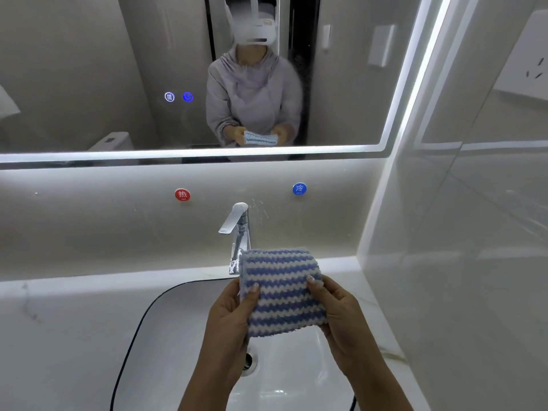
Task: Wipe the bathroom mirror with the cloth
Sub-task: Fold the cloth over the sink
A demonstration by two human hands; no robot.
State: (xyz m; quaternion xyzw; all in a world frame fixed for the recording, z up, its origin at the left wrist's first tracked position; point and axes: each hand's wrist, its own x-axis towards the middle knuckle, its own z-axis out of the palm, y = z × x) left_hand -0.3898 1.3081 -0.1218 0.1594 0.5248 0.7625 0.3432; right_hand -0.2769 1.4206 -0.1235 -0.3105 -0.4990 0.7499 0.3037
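Left hand (234, 312) and right hand (341, 312) each pinch a side edge of the folded blue-and-white striped cloth (283, 292), thumbs on top, holding it flat between them. Below the hands lies the sink (178, 336), just beyond them the tap (238, 226), and above and farther off hangs the lit mirror (89, 69), well apart from the cloth

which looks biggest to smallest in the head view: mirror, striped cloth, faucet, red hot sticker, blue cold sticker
1. mirror
2. striped cloth, helped by being nearest the camera
3. faucet
4. red hot sticker and blue cold sticker look alike, so tied
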